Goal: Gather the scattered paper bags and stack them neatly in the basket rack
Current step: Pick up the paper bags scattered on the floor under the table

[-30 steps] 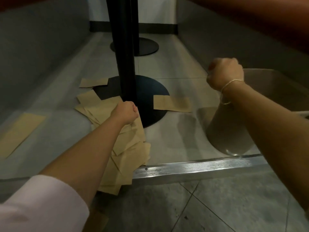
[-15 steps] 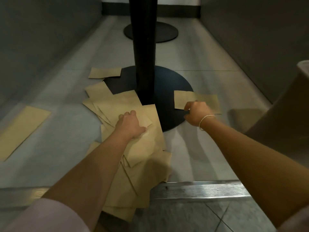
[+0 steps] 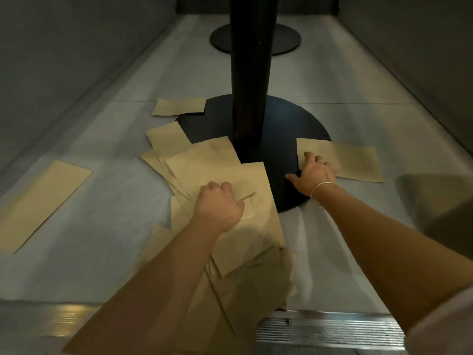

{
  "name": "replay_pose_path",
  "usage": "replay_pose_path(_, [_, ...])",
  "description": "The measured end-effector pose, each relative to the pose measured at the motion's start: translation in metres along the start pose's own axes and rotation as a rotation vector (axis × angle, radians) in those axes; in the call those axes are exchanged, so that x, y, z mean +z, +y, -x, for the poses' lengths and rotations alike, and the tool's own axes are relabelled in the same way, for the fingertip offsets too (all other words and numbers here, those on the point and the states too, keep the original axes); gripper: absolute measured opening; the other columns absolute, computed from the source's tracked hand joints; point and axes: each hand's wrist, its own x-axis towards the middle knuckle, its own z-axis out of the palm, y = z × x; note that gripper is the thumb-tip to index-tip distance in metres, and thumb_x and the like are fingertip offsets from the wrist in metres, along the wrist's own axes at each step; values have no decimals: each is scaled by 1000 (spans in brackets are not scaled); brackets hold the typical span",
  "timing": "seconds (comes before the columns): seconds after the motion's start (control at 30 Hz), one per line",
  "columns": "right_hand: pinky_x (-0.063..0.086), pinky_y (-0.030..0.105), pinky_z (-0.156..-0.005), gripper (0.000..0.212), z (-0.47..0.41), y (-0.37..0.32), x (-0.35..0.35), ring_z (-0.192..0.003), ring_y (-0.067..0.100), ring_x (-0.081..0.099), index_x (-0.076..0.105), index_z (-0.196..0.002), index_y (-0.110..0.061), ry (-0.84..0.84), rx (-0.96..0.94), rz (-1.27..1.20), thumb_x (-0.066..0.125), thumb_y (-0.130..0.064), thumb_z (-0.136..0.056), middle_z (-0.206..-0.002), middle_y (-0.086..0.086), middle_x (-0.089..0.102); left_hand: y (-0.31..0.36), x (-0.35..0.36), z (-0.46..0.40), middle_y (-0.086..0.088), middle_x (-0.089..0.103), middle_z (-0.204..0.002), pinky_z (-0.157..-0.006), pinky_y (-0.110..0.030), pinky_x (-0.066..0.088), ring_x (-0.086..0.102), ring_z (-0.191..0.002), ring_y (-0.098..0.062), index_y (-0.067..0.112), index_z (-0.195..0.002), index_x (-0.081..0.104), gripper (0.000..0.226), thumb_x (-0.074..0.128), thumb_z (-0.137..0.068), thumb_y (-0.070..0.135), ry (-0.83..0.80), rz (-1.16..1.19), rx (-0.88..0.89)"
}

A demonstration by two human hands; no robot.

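1. My left hand (image 3: 217,203) sits on the pile of paper bags (image 3: 225,226) on the grey floor (image 3: 102,139), fingers curled down and pinching the top bag's folded flap.
2. My right hand (image 3: 313,172), a thin bracelet (image 3: 323,186) at the wrist, lies with fingers spread and fairly straight on the near end of a single bag (image 3: 355,160), thumb out over the round black base (image 3: 302,119).
3. That single bag rests half on the base, half on the floor, right of the black post (image 3: 252,73).
4. Another bag (image 3: 179,106) lies at the base's far left edge; a long bag (image 3: 43,201) lies well apart on the left.
5. The pile's near end overlaps a ribbed metal strip (image 3: 330,329).
6. A second round base (image 3: 289,39) stands farther back.
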Motion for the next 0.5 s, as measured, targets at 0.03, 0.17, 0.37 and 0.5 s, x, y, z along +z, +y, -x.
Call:
replay_pose_path(0.03, [36, 44, -103, 71, -4, 0, 1, -127, 36, 37, 24, -142, -11, 6, 8, 11, 55, -46, -88, -140, 18, 38, 0, 0, 0, -19, 48, -125, -94, -36, 36, 46, -112, -32, 1, -129, 40, 47, 27, -100, 35, 13, -55, 26])
replay_pose_path(0.17, [39, 40, -95, 59, -20, 3, 3, -115, 35, 47, 33, -132, -8, 77, 9, 142, 46, -49, -92, -124, 21, 51, -4, 4, -5, -17, 50, -119, -83, -37, 41, 50, -106, -32, 0, -123, 47, 38, 23, -101, 20, 102, -107, 93])
replay_pose_path(0.37, [42, 38, -92, 33, -23, 10, -6, -116, 35, 46, 47, -126, -3, 59, -81, 250, 33, -8, -97, -120, 23, 55, -8, 7, -8, -16, 49, -118, -75, -35, 35, 50, -105, -33, 3, -121, 48, 36, 26, -98, 21, 72, -30, 76])
replay_pose_path(0.5, [44, 39, -96, 36, -14, 13, -14, -116, 35, 48, 50, -130, -8, -5, -111, 277, 35, -6, -97, -122, 22, 53, -9, 6, -10, -15, 54, -119, -80, -34, 40, 52, -106, -31, 5, -121, 46, 38, 25, -99, 26, 56, -67, 69])
